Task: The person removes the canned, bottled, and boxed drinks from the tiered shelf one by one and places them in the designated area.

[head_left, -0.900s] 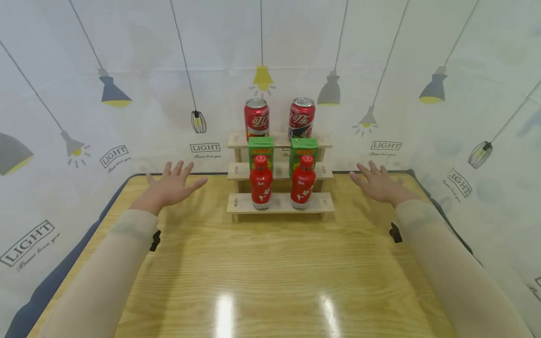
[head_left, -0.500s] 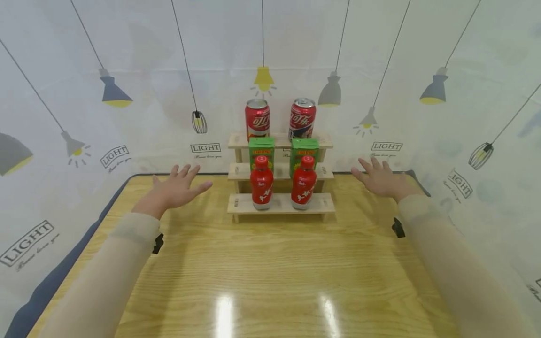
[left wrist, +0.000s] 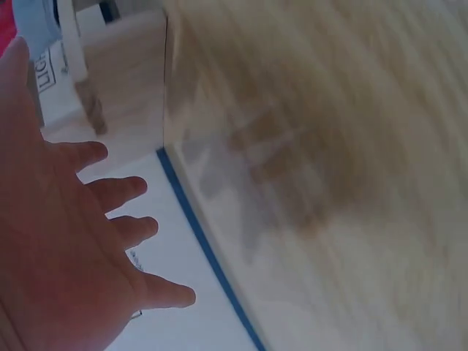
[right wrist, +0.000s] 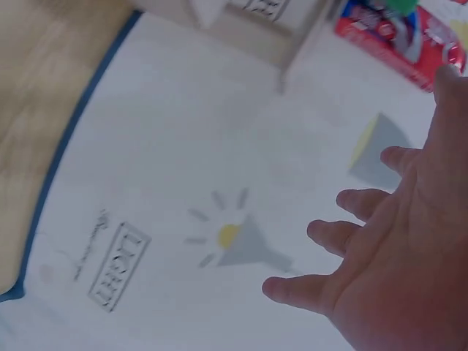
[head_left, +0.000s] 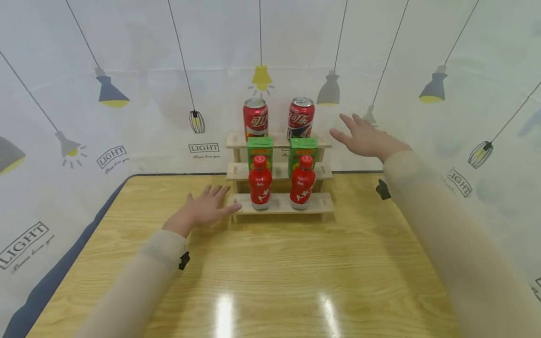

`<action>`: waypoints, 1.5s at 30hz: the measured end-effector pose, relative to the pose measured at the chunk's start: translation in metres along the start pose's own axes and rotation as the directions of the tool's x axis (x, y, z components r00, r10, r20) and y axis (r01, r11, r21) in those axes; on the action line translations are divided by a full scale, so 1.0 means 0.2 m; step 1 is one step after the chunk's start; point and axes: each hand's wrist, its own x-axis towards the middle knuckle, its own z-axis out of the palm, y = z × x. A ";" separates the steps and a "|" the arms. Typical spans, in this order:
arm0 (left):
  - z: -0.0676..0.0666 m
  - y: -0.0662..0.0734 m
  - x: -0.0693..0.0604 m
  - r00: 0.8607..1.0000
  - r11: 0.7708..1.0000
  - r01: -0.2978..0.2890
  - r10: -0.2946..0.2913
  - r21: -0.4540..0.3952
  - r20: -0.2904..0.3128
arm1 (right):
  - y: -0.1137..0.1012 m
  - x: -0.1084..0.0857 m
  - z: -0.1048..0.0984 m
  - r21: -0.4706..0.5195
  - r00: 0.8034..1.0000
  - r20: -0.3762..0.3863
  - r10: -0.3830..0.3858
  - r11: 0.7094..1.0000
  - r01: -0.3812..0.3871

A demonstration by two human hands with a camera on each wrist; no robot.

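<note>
The left arm [head_left: 131, 286] and the right arm [head_left: 448, 234], covered by pale long sleeves [head_left: 158, 251], reached forward from the lower part of the head view. The left hand [head_left: 203, 210] was held back upward, 4 fingers spread ahead, its thumb [head_left: 231, 209] pointing inward. The right hand [head_left: 363, 138] stood higher in that view, tilted inward, fingers apart. In the wrist views, the palm side of each hand showed, its 4 fingers fanned out.

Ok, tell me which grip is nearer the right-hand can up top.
Right. The right grip is right of the can, not touching; the left grip is lower left, by the bottom shelf.
</note>
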 end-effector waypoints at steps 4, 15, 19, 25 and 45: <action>0.07 0.04 0.02 1.000 1.000 0.002 -0.002 -0.015 -0.009 | -0.18 0.05 -0.07 0.033 0.998 -0.034 -0.049 0.998 0.050; 0.13 0.12 0.08 0.999 0.995 0.038 -0.040 -0.094 -0.022 | -0.50 0.18 -0.13 0.211 0.992 -0.126 -0.007 0.977 0.034; 0.14 0.14 0.09 0.997 0.992 0.064 -0.068 -0.108 -0.038 | -0.53 0.23 -0.09 0.274 0.989 -0.141 0.049 0.962 -0.009; 0.18 0.15 0.11 0.994 0.992 0.079 -0.086 -0.103 -0.070 | -0.51 0.27 -0.03 0.395 0.981 -0.167 0.095 0.918 -0.022; 0.20 0.13 0.11 0.993 0.986 0.082 -0.094 -0.146 -0.072 | -0.19 0.11 -0.15 0.337 0.951 -0.254 0.176 0.938 -0.084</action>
